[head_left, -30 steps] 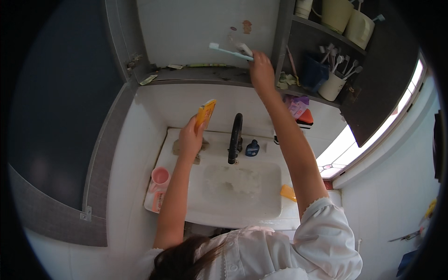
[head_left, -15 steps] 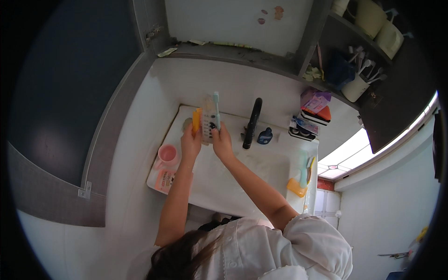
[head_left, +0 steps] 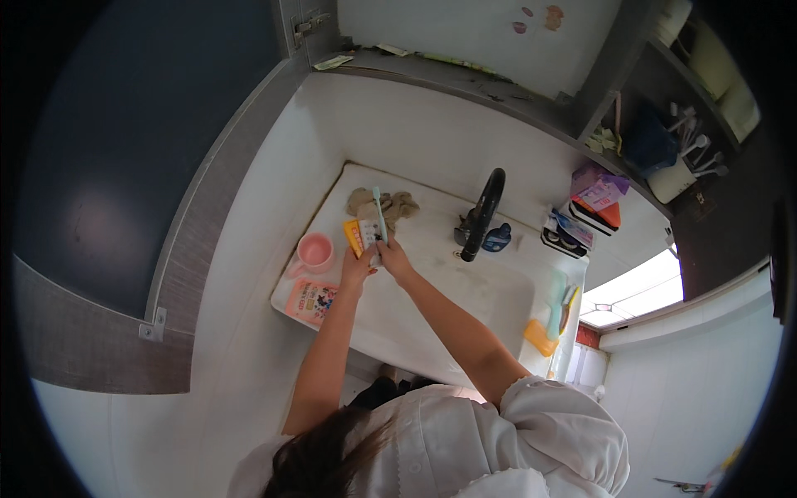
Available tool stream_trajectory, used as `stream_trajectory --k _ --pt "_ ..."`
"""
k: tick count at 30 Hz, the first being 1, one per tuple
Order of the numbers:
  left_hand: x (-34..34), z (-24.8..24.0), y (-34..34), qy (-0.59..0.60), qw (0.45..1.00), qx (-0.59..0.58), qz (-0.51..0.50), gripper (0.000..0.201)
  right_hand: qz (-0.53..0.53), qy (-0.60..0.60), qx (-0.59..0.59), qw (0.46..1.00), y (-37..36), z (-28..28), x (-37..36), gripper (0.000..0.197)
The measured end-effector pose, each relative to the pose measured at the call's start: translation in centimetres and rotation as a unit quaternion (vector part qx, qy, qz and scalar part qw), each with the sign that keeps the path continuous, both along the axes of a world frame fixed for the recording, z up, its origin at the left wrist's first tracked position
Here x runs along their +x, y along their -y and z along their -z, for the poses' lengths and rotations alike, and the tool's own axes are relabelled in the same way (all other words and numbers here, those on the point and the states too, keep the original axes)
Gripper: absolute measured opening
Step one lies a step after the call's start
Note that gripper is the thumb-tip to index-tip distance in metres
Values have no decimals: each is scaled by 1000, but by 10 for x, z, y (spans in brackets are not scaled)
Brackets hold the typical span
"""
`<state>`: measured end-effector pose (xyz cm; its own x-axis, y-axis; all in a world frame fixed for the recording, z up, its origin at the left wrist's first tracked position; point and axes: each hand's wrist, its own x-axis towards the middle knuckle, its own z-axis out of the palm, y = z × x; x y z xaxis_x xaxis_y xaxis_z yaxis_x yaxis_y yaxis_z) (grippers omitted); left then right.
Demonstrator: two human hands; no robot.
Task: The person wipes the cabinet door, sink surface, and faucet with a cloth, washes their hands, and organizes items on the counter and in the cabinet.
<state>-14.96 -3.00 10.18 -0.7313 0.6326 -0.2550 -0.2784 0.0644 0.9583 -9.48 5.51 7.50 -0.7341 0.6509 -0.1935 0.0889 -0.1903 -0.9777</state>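
Both my hands are together above the left side of the white sink [head_left: 465, 303]. My left hand [head_left: 355, 270] is closed around a small yellow box [head_left: 354, 238]. A pale green toothbrush [head_left: 378, 203] stands up from my right hand [head_left: 394, 257], its head pointing away from me. Between the two hands is a whitish printed card or pack [head_left: 369, 234]; which hand bears it I cannot tell. Just beyond them a crumpled grey-brown cloth [head_left: 406, 206] lies on the sink's back rim. To the left stand a pink mug [head_left: 315, 252] and a flat pink packet [head_left: 310, 300].
A black faucet [head_left: 488, 216] rises behind the basin, beside a dark blue bottle [head_left: 498, 238]. Boxes [head_left: 599, 197] are stacked at the back right corner. A yellow-orange item [head_left: 540, 338] sits on the right rim. Open cabinet doors [head_left: 141, 166] and shelves surround the sink.
My hands have come lower and nearer, uncovering the cloth behind them. The yellow box has turned to show more of its face. The whole view has shifted slightly.
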Motion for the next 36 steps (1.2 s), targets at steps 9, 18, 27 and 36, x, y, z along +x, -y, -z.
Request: stream_trajectory --k 9,18,27,36 --pt "-43 92 -14 -57 991 -4 -124 36 -53 63 43 996 -10 41 -39 32" --pt "-37 143 -35 -289 929 -53 -226 60 -65 115 308 942 -34 61 -67 35" --pt "-5 100 -5 -351 914 -197 -53 70 -10 15 284 959 -29 84 -91 45" --pt "16 59 -7 -440 884 -156 -11 68 31 -3 366 930 -21 65 -30 47"
